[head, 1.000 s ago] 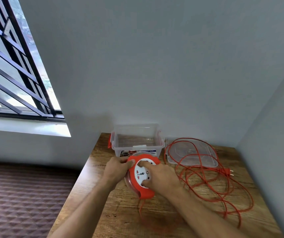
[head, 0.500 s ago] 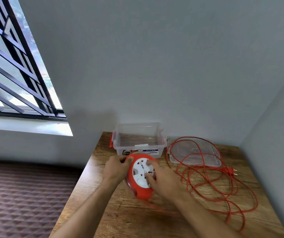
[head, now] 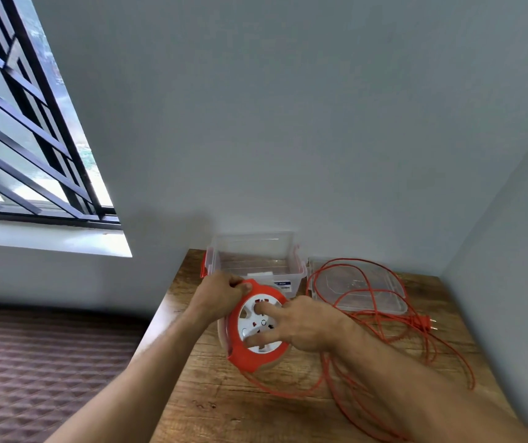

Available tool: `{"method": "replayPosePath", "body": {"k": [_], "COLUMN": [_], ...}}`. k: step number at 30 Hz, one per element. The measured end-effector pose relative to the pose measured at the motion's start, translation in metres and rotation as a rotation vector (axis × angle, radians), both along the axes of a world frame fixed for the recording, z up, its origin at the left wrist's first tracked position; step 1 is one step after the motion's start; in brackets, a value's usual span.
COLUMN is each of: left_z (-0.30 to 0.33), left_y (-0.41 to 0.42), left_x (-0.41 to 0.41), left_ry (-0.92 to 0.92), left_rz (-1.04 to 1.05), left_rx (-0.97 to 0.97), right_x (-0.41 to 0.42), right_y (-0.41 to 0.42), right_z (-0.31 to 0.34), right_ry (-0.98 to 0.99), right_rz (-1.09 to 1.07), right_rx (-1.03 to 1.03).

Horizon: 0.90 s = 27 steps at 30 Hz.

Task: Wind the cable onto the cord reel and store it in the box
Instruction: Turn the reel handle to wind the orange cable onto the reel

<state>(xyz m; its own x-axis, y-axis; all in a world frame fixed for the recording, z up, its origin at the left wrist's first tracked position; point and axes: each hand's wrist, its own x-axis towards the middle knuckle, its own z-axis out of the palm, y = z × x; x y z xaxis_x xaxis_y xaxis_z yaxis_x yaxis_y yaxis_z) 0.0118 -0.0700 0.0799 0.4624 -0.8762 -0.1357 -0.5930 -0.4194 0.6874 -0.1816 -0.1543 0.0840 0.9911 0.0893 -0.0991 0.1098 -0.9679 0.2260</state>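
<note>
An orange cord reel [head: 243, 353] with a white socket face stands tilted on the wooden table [head: 211, 407]. My left hand [head: 221, 295] grips its orange handle at the top left. My right hand [head: 301, 324] lies on the white face, fingers spread and pressing into it. The orange cable [head: 374, 321] trails from under the reel in loose loops over the right of the table, ending in a plug [head: 422, 322]. A clear plastic box [head: 254, 251] with orange latches stands open behind the reel.
The box's clear lid [head: 393, 302] lies flat to the right of the box, under some cable loops. Grey walls close the table at the back and right. A barred window [head: 26, 129] is at the left, patterned floor below it.
The reel's white face has turned under my right hand's fingers. My left hand shifted up to the handle. A cable loop now shows below the reel.
</note>
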Motion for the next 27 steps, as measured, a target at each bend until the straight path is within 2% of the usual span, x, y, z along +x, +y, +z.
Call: {"method": "replayPosePath", "body": {"k": [3,8,17,20,24,27], "left_z": [0.006,0.013,0.023,0.023,0.024,0.026], "left_y": [-0.005,-0.010,-0.019,-0.022,-0.023,-0.021], "left_x": [0.004,0.008,0.007,0.003,-0.003,0.001], "left_ry": [-0.023,-0.058,-0.158,-0.171,-0.181,-0.123], "left_rz": [-0.033,-0.137,-0.347,-0.389,-0.360,-0.196], "left_rx": [0.014,0.054,0.159,0.152,0.093,0.011], "right_x": [0.000,-0.005,0.010,0.016,0.013,0.018], "right_y": [-0.005,-0.008,0.011,0.017,0.022,0.024], "right_z": [0.003,0.002,0.000,0.003,0.003,0.003], "right_ry": [-0.009,0.050,0.173,0.165,0.031,-0.062], "right_rz": [-0.019,0.105,0.000,0.023,0.038,-0.186], "right_rx": [-0.024,-0.037,-0.007,-0.085,-0.138,-0.080]}}
